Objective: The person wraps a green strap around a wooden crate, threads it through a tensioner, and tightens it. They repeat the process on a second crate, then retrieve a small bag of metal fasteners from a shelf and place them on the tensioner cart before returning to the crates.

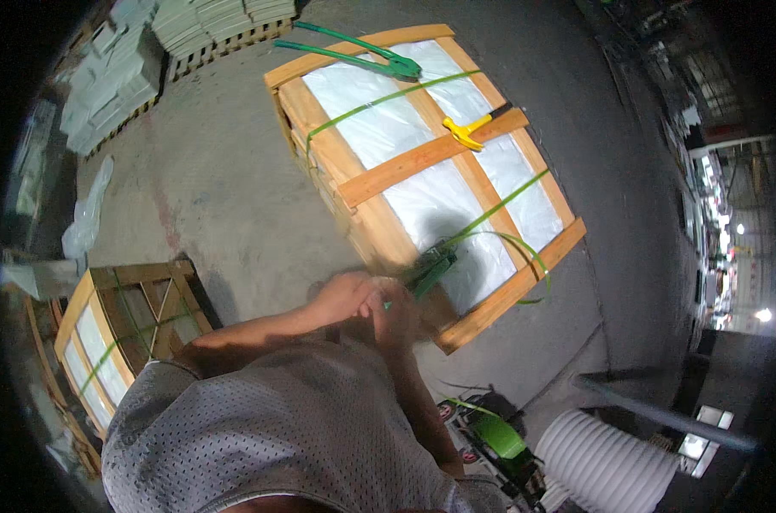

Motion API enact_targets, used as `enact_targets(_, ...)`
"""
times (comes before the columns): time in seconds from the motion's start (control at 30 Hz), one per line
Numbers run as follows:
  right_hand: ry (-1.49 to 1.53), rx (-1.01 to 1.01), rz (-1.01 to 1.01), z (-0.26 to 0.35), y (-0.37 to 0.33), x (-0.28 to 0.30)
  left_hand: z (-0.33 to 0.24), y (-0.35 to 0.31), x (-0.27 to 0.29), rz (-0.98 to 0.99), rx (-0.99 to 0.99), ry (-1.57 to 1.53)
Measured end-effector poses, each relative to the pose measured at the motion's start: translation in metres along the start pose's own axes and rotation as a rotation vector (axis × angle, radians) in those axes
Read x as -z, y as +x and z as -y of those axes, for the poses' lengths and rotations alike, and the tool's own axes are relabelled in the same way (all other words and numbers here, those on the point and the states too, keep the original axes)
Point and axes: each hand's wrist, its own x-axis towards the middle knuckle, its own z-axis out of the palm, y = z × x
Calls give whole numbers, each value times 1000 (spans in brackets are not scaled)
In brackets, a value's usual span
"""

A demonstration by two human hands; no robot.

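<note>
Both of my hands are close together in front of my body, at the near side of a wooden crate, and somewhat blurred. My left hand (347,296) and my right hand (394,318) are closed around the handles of a green strapping tool (432,269). Its head rests at the crate's near edge, on the green strap (501,205). A loose strap end (533,248) curls out to the right of it. The wooden crate (405,175) has white sheeting between its slats. The lower part of the tool is hidden by my fingers.
On the crate lie a yellow claw hammer (463,133) and a long-handled green tool (396,65). A second strap (379,101) crosses its far end. Another crate (106,342) stands left; a green strap coil (499,436) and white ribbed roll (606,462) are at lower right.
</note>
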Motion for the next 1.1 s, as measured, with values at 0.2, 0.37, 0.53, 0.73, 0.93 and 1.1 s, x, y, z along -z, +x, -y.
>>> enact_targets(0.2,-7,-111,3,-28,33,12,-33,48,-11,11,-180,317)
enact_targets(0.37,114,-93,-63,-80,49,39,-33,105,-42,93,-33,227)
enact_targets(0.53,185,-164,-156,-178,66,47,-8,189,-63,105,282,-11)
enact_targets(0.73,539,-600,-99,-234,101,56,25,289,-80,128,-18,262)
enact_targets(0.93,790,-1021,-223,-278,155,19,88,376,-115,322,-297,805)
enact_targets(1.1,518,-1001,-99,-320,157,-7,112,389,-130,416,-13,687)
